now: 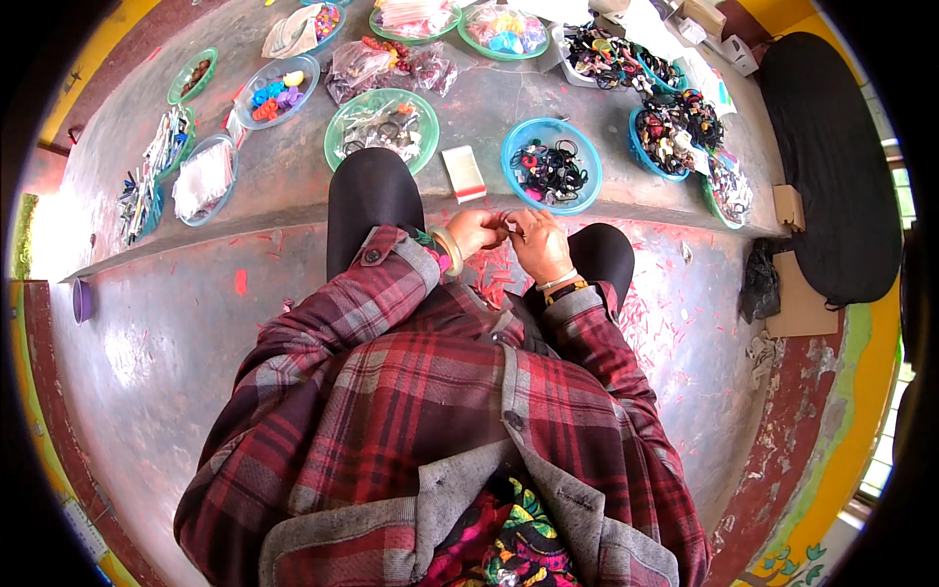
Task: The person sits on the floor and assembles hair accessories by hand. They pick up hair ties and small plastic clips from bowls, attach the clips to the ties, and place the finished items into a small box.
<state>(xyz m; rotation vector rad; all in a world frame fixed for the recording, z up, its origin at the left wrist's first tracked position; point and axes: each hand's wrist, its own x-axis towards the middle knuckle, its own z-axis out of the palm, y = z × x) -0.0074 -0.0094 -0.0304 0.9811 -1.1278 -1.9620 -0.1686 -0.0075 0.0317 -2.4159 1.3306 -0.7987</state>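
Note:
Between my knees, my left hand (474,233) and my right hand (541,245) meet with fingers pinched together. Both grip a thin dark band (505,221), mostly hidden by the fingers; its exact kind is too small to tell. Just beyond them, on the raised ledge, a white and red open box (463,173) lies to the left. A blue basin (508,161) with black elastic bands and cords (551,171) stands to the right. Beyond my left knee sits a green basin (337,125) with clear plastic packets and dark bands.
More basins hold black bands with trinkets (675,137), coloured pieces (277,101) and white packets (203,181). Plastic bags (386,68) lie at the back. Red scraps (646,303) litter the floor. A black oval panel (827,166) and cardboard (802,293) stand at right.

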